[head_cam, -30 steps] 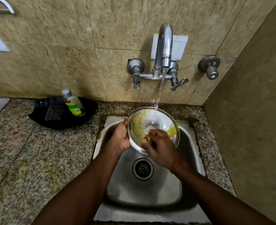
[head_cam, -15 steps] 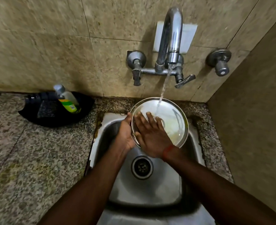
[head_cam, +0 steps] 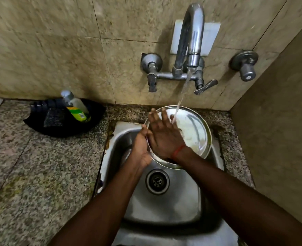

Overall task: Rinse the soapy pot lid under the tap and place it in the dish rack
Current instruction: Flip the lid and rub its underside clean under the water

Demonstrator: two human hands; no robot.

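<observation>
head | pot lid (head_cam: 194, 132) tilted over the sink (head_cam: 164, 206), tap (head_cam: 191, 41) water hitting its upper part | left hand (head_cam: 140, 148) gripping its left rim | right hand (head_cam: 164, 135) flat on its face, fingers (head_cam: 154, 115) straight, grasping nothing | bottle (head_cam: 76, 107) in black tray (head_cam: 57, 128) on bench (head_cam: 31, 174), well left

no words can be read; the bottle (head_cam: 75, 107) in the black tray (head_cam: 66, 130) at the worktop's (head_cam: 40, 174) back edge wears a yellow-green label (head_cam: 77, 114), its print blurred
</observation>
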